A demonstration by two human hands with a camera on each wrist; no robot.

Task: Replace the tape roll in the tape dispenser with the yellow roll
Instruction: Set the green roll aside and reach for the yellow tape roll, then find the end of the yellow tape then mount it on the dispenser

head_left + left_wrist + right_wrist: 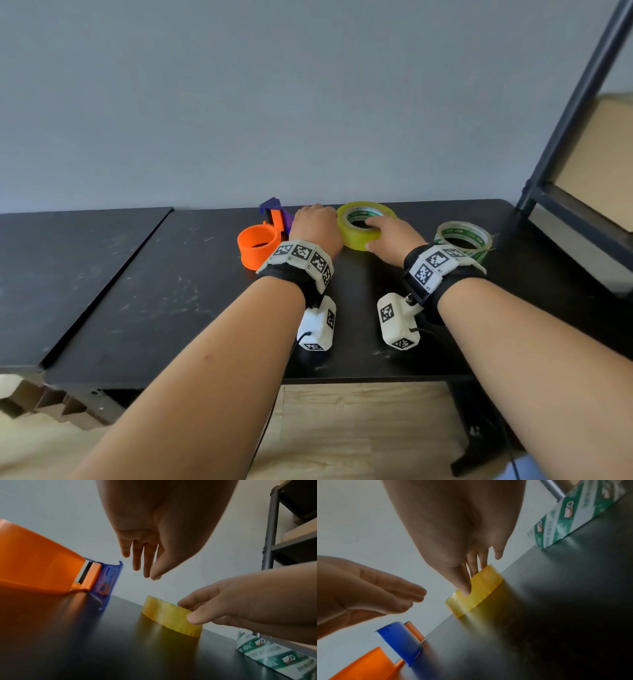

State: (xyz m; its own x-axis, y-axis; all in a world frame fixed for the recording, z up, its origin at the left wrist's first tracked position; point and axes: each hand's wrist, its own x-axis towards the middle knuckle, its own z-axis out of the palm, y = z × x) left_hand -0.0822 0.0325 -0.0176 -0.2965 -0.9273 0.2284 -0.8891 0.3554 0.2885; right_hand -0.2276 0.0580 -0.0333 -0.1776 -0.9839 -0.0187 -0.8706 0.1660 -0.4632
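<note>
The yellow tape roll lies flat on the black table near the wall. My right hand grips it, thumb on the outer wall and fingers reaching over the rim into the core. Left of it lies the orange tape dispenser with its blue blade end; its round drum looks bare. My left hand hovers between dispenser and roll with straight fingers, holding nothing.
A clear tape roll with green print lies flat to the right of my right wrist. A dark metal shelf frame holding a cardboard box stands at the table's right end. The grey wall runs close behind everything.
</note>
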